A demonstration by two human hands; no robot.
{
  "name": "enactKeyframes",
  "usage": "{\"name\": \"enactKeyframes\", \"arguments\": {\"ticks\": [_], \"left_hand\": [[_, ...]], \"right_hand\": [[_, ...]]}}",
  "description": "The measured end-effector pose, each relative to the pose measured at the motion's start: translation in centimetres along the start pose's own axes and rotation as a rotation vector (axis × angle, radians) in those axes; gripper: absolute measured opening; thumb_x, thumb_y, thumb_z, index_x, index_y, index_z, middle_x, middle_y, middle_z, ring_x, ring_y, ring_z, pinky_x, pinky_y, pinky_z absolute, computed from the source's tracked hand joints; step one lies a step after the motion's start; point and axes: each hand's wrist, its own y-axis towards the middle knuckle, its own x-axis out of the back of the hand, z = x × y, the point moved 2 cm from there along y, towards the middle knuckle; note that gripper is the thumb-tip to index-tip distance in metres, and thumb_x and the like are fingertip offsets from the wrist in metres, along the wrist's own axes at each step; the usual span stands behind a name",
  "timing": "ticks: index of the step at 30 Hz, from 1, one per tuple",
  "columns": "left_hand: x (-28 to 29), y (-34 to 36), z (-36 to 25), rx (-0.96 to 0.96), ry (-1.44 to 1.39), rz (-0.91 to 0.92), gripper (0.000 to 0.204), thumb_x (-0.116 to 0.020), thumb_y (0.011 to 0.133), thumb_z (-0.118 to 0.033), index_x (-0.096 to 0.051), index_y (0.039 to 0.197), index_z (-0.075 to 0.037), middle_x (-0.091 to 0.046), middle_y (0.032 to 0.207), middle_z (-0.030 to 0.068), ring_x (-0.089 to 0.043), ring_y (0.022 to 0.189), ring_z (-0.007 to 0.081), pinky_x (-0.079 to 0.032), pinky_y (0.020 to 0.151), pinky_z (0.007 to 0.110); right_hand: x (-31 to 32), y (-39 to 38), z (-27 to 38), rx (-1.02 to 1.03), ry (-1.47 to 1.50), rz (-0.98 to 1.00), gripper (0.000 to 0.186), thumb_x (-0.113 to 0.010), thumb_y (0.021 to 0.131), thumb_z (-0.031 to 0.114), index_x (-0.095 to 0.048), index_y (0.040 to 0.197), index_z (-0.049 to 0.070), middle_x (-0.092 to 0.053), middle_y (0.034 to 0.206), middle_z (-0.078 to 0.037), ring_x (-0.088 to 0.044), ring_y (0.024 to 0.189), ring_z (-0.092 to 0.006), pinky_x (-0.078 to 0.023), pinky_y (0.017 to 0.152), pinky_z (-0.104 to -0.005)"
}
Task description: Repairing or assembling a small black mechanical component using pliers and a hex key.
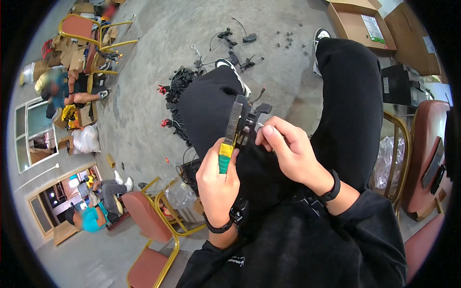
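My left hand [217,175] is closed round a long flat grey tool with a ribbed face and a green-and-yellow end [224,157]. Against its right side, in the same grip, lies a black mechanical part [248,126] with a lever-like arm and small metal fittings. From the right, my right hand [290,149] pinches a thin silver piece [260,125] between thumb and fingers, its tip close to the black part. Whether that tip touches the part, I cannot tell. Both hands are above my lap, between my black-trousered legs.
A heap of black cabled parts [178,91] lies beside my left leg. More cabled parts [232,55] and several small pieces [288,41] are on the floor ahead. Chairs [144,218] stand left and right; an opened cardboard box [357,29] is far right. Other people sit at left.
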Motion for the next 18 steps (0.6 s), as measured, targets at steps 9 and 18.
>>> {"name": "enactKeyframes", "arguments": {"ticks": [9, 18], "left_hand": [[-0.03, -0.18, -0.47, -0.011, 0.006, -0.025, 0.026, -0.061, 0.078, 0.006, -0.057, 0.104, 0.001, -0.062, 0.088, 0.0177, -0.062, 0.08, 0.0357, -0.049, 0.07, 0.039], [0.36, -0.02, 0.0, -0.023, -0.026, -0.037, 0.022, -0.065, 0.081, -0.003, -0.059, 0.101, 0.002, -0.063, 0.086, 0.0187, -0.063, 0.077, 0.0358, -0.049, 0.068, 0.036]], "right_hand": [[-0.26, 0.15, -0.12, -0.53, 1.1, 0.314, 0.032, -0.035, 0.101, 0.029, -0.049, 0.084, 0.005, -0.037, 0.051, 0.001, -0.033, 0.04, -0.0093, -0.028, 0.043, -0.0236], [-0.31, 0.56, -0.07, -0.104, -0.052, 0.006, 0.021, -0.047, 0.095, 0.013, -0.054, 0.08, 0.0, -0.049, 0.062, -0.003, -0.046, 0.055, -0.0136, -0.037, 0.053, -0.0281]]}}
